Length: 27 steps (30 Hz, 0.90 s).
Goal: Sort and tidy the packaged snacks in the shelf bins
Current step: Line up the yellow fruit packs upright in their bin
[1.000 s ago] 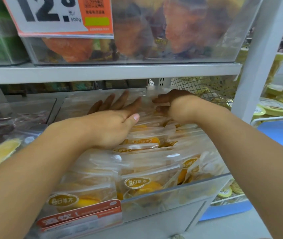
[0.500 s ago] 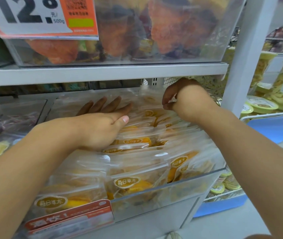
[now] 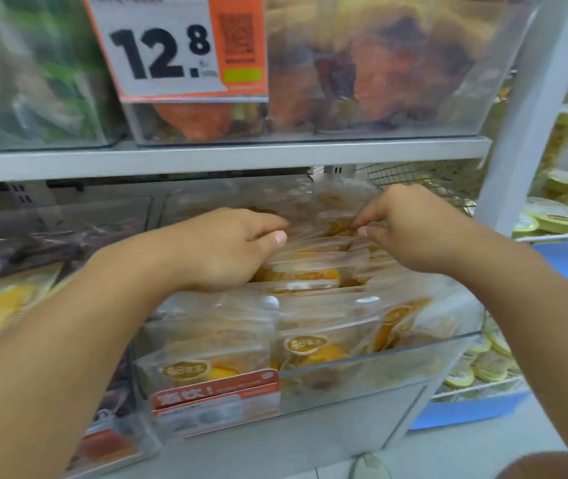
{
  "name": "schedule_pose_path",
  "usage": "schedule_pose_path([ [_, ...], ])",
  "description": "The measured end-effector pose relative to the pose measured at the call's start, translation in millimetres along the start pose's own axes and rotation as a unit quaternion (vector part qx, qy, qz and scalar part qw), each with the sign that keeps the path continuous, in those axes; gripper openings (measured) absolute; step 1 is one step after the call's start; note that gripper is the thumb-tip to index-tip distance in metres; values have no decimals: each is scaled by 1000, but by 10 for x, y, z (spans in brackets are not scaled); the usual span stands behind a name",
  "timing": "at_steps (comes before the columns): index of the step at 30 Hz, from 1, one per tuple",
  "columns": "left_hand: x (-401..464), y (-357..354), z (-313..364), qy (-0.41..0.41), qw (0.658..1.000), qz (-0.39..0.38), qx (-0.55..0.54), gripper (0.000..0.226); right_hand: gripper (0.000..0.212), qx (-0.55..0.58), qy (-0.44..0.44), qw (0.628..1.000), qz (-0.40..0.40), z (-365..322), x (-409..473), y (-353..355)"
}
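Together, both hands (image 3: 220, 248) (image 3: 410, 229) curl fingers (image 3: 367, 217) into snack packets (image 3: 306, 267).

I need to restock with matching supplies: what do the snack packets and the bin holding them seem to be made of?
The snack packets look like thin clear glossy plastic film: it crinkles and the orange contents show through. The bin seems rigid clear plastic, likely acrylic: straight see-through walls with a bright edge.

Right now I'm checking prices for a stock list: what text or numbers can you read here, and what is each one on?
"12.8": big black digits on the white and orange price card clipped to the upper bin.
Small print and the QR code on that card: too blurred to read.
Oval logos on the snack packs: too blurred.
White characters on the red label on the lower bin: too blurred.
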<state>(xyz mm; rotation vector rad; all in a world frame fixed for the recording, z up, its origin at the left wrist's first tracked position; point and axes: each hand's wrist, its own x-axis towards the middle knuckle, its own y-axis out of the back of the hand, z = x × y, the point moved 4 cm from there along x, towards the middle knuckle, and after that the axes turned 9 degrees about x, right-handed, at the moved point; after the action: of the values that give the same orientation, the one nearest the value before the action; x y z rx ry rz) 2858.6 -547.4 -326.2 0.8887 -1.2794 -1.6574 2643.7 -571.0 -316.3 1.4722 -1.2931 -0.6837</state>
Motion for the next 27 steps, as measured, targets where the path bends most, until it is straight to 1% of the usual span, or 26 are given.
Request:
schedule_pose_path([
  [2,-325,89,-130,-13,999,8,-32,43,22,63,54,997,8,-418,-208,41],
  [4,-715,150,-363,-22,998,16,-58,37,25,115,127,985,12,-986,-378,33],
  [5,-916,181,-512,-18,997,32,-68,33,28,130,161,978,5,-1254,-427,-23],
  [7,-1313,248,-861,9,993,109,-48,27,36,133,230,964,-15,-1728,-471,-211],
  [8,-1514,288,-1061,33,987,155,-18,30,43,126,262,957,-18,-1943,-455,-308],
  [9,-1699,314,-1253,56,981,183,14,38,49,122,280,952,-24,-2139,-423,-398],
  [10,-1856,325,-1418,75,978,188,42,50,55,120,283,951,-42,-2316,-382,-479],
  [11,-1991,314,-1573,87,979,176,58,64,62,116,280,950,-74,-2476,-342,-558],
  [13,-2174,233,-1811,104,988,103,48,94,76,69,265,947,-167,-2708,-246,-747],
  [14,-2225,178,-1884,107,992,60,37,106,74,27,260,942,-212,-2774,-204,-852],
  [15,-2245,130,-1926,104,994,30,31,111,71,-11,260,934,-243,-2814,-175,-936],
  [16,-2244,89,-1933,99,995,17,26,109,70,-39,267,928,-258,-2839,-148,-998],
  [17,-2222,62,-1920,93,995,28,17,101,71,-58,276,924,-260,-2859,-121,-1039],
  [18,-2190,61,-1898,83,995,56,5,90,69,-68,284,922,-256,-2881,-97,-1067],
  [19,-2158,61,-1880,77,993,85,0,82,65,-67,295,921,-245,-2903,-78,-1094],
  [21,-2103,79,-1853,82,990,114,22,78,55,-54,316,920,-226,-2947,-62,-1136],
  [23,-2084,92,-1904,95,989,111,31,70,42,-17,324,923,-205,-2956,-33,-1154],
  [24,-2081,103,-1950,105,988,108,18,65,40,-4,329,927,-180,-2941,11,-1160],
  [27,-2097,149,-2008,114,985,122,-47,47,49,21,321,940,-113,-2899,107,-1152],
])
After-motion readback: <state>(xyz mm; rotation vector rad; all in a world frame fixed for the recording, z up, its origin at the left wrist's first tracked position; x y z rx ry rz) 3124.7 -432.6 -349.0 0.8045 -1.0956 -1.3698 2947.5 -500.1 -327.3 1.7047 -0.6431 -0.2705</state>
